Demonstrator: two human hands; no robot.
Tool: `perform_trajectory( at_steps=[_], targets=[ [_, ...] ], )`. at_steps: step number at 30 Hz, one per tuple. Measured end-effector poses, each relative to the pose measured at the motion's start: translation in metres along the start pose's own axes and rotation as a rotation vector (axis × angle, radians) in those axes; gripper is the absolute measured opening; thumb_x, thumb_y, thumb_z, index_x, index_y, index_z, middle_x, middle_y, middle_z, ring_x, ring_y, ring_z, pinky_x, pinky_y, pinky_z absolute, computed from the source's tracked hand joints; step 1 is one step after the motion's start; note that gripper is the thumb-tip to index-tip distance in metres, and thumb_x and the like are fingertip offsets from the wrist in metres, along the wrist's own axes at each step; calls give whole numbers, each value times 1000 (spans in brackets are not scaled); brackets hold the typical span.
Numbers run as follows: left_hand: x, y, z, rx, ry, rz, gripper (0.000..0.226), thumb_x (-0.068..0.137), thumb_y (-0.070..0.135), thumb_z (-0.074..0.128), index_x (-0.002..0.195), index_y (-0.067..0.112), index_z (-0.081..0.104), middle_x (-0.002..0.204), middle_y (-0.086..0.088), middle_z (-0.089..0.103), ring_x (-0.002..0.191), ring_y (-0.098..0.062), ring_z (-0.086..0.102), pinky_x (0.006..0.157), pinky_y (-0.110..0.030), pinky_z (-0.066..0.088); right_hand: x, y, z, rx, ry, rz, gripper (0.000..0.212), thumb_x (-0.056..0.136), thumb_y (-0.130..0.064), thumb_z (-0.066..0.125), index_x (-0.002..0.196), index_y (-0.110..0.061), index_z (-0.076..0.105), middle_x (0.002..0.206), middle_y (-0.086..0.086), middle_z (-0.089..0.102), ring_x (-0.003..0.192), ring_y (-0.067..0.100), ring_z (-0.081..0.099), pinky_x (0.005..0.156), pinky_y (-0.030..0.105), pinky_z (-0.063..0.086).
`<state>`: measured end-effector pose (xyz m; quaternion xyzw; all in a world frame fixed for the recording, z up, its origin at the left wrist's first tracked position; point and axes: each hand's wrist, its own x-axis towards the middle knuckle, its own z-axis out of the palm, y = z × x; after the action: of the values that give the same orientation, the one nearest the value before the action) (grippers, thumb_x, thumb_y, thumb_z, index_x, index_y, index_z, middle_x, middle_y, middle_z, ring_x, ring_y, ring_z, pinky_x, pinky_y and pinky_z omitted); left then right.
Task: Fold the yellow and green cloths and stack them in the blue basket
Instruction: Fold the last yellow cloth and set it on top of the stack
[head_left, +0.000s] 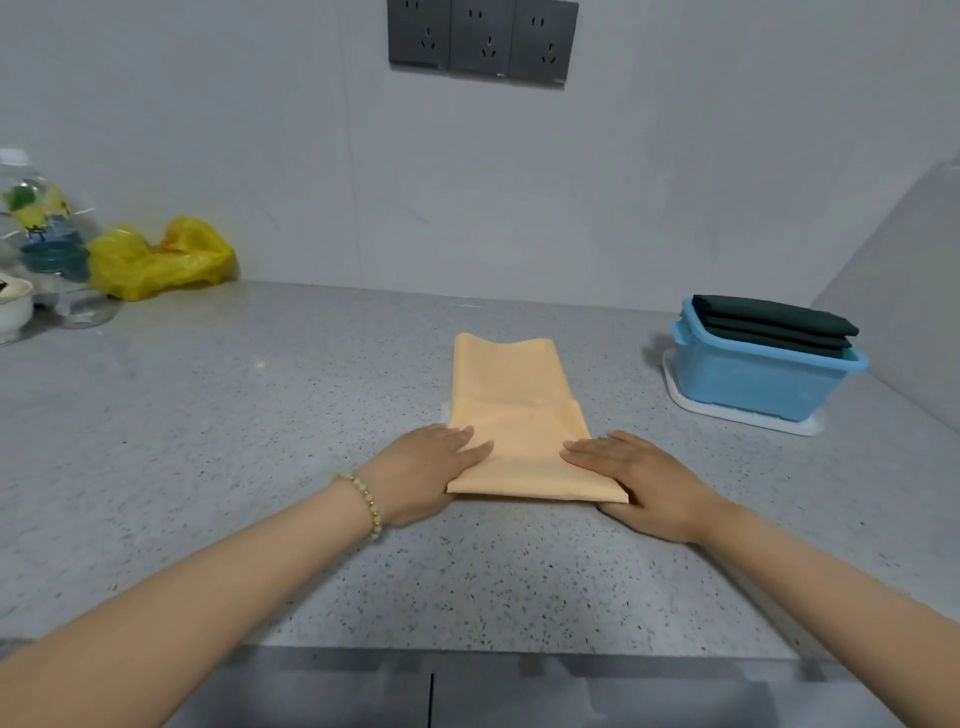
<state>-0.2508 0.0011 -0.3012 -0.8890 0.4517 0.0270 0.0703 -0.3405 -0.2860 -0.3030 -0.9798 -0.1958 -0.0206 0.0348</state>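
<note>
Just below the frame's centre, the folded yellow cloth (519, 431) lies on the counter (260, 415), its near end pressed between the flat left hand (426, 467) and flat right hand (639, 478), fingers straight.

The bench (260, 415) is a smooth, speckled stone-look slab with a faint sheen, the yellow cloth (514, 415) on it a soft matt weave (barely a wrinkle), the green cloths (769, 317) matt too, the blue basket (753, 384) smooth plastic, the yellow bag (156, 260) thin, crinkled, glossy film.
</note>
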Motion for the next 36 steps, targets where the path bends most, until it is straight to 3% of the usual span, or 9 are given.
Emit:
perform_trajectory(
  at_steps=[9, 12, 16, 21, 23, 26, 29, 32, 36],
  targets=[
    [-37, -3, 8, -5, 27, 133, 72, 95, 46, 42, 152, 30, 0, 159, -5, 10, 147, -19, 2, 116, -26, -6, -2, -18, 11, -72, -129, -102, 70, 96, -48, 42, 148, -42, -5, 158, -15, -6, 145, 5, -14, 118, 29, -14],
    [-40, 0, 7, -24, 55, 135, 87, 87, 55, 53, 151, 32, 0, 152, 2, 16, 137, -18, 22, 114, -28, 16, -15, -24, 16, -51, -73, -115, 69, 95, -43, 43, 148, -44, 0, 157, -15, 0, 145, 2, -4, 118, 27, -12],
    [-27, -2, 2, -9, 91, 113, 85, 91, 26, 55, 152, 28, -4, 160, 8, -6, 134, -16, 21, 111, -25, 17, -11, -25, 10, -22, 20, -114, 67, 90, -41, 51, 149, -30, 21, 152, -10, 25, 138, 6, 22, 117, 22, -2],
    [-11, -8, 4, -75, 107, 107, 64, 97, 32, 46, 152, 30, 15, 158, 10, 17, 143, -11, 11, 115, -23, 4, -5, -22, 14, 182, 73, -61, 61, 87, -37, 61, 142, -27, 35, 149, -9, 30, 135, 7, 28, 116, 30, 18],
    [-6, -10, 2, -191, 125, 86, 56, 97, 31, 47, 149, 34, 26, 150, 10, 34, 139, -14, 26, 113, -20, 13, -2, -21, 12, 282, 98, -30, 52, 87, -33, 61, 135, -32, 40, 146, -12, 36, 134, 6, 34, 115, 32, 23],
    [2, -14, -7, -349, 140, -44, 39, 97, 30, 47, 136, 35, 48, 131, 5, 57, 117, -17, 53, 95, -22, 38, 10, -18, 1, 530, 116, 98, 31, 90, -19, 60, 121, -23, 61, 125, -7, 62, 114, 10, 57, 101, 36, 42],
    [18, -17, -17, -567, 196, -226, 28, 94, 30, 43, 103, 13, 63, 103, -8, 68, 93, -26, 63, 79, -31, 46, 31, -16, -9, 733, 222, 244, 18, 93, -14, 55, 106, -10, 66, 106, 2, 70, 102, 20, 64, 92, 41, 49],
    [35, -20, -20, -903, 298, -400, 50, 97, 54, 35, 69, 14, 46, 66, -3, 51, 60, -19, 47, 60, -30, 32, 55, -13, -12, 801, 274, 523, 32, 94, -38, 55, 90, -9, 67, 92, 5, 71, 87, 21, 65, 75, 30, 49],
    [46, -27, -6, -991, 377, -534, 54, 93, 42, 55, 51, 20, 29, 48, 3, 28, 46, -13, 27, 42, -16, 21, 76, -3, -1, 716, 364, 763, 40, 88, -29, 65, 57, -13, 44, 55, -2, 46, 52, 12, 42, 50, 24, 29]
  ],
)
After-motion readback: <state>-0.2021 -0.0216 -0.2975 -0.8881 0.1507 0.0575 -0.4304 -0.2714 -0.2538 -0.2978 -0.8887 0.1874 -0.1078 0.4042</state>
